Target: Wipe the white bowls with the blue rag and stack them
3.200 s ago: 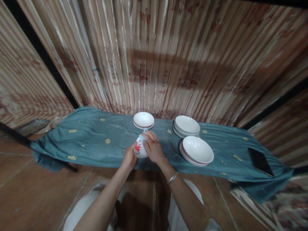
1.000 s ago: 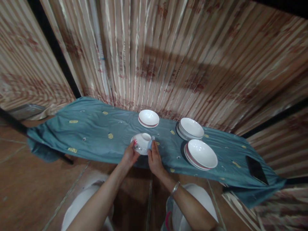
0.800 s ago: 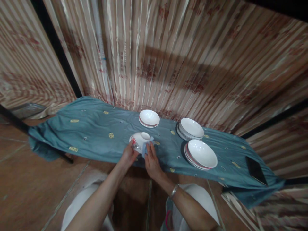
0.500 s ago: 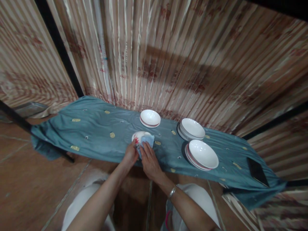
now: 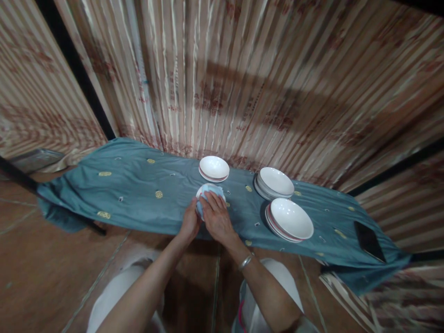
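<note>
Over the near middle of the cloth-covered table, my left hand (image 5: 190, 222) grips the near left edge of a small white bowl (image 5: 199, 191) with red markings. Flat on top of it, my right hand (image 5: 218, 218) presses a light blue cloth (image 5: 214, 188) against the bowl's surface. Fingers and cloth cover most of the bowl. Just beyond it sits a short stack of white bowls (image 5: 214, 165). Two more stacks stand to the right: white bowls at the back (image 5: 276, 181) and larger red-rimmed bowls in front (image 5: 292, 218).
A green tablecloth (image 5: 138, 199) with yellow pineapple prints covers the narrow table. A dark phone (image 5: 369, 240) lies near its right end. Behind hangs a striped curtain (image 5: 222, 92). Black posts (image 5: 76, 69) rise at the sides, and a metal tray (image 5: 36, 159) is at far left.
My right hand and the cloth have shifted across the bowl, now covering more of it. The bowl is turned or tilted differently, hiding most of its red pattern. The view has moved slightly.
</note>
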### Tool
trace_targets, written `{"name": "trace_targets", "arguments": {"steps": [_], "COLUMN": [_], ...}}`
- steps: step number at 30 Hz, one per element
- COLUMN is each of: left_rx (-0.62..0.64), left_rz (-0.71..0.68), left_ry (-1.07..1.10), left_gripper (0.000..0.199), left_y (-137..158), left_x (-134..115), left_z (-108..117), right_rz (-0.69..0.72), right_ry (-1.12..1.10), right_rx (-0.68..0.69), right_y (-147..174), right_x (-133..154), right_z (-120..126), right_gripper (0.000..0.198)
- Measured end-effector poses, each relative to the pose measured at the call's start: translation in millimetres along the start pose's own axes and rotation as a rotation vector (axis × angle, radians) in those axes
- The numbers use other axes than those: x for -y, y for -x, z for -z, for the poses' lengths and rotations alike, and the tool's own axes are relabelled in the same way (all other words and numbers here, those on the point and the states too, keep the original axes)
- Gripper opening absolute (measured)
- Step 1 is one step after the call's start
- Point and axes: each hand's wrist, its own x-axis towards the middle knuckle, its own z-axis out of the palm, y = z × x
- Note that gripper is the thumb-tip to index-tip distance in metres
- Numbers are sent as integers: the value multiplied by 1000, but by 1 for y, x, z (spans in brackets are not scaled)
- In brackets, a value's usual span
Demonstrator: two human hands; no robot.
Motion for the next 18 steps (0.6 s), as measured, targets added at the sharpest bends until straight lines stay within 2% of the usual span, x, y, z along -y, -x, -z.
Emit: {"name": "trace_targets", "arguments": {"steps": [4,9,14,18], "left_rx": [31,29,8,-7], "left_rz": [-32,-12,7,-19], "left_ry": [-55,-96,-99,-149], "left_gripper": [31,22,17,15], "left_y": [-1,-4,-7,-7], "left_x": [3,6,9,7], "left_z": [2,4,5,4], "right_rz": [-54,-133,-275,-395], "right_ry": [-44,-183,-363,-527], "right_rx": [-2,-61,-99,-155], "right_y": [-8,-15,-20,-21], "right_x": [-6,-19,-40,-59], "right_z": [8,13,14,6], "right_gripper": [41,40,41,43]}}
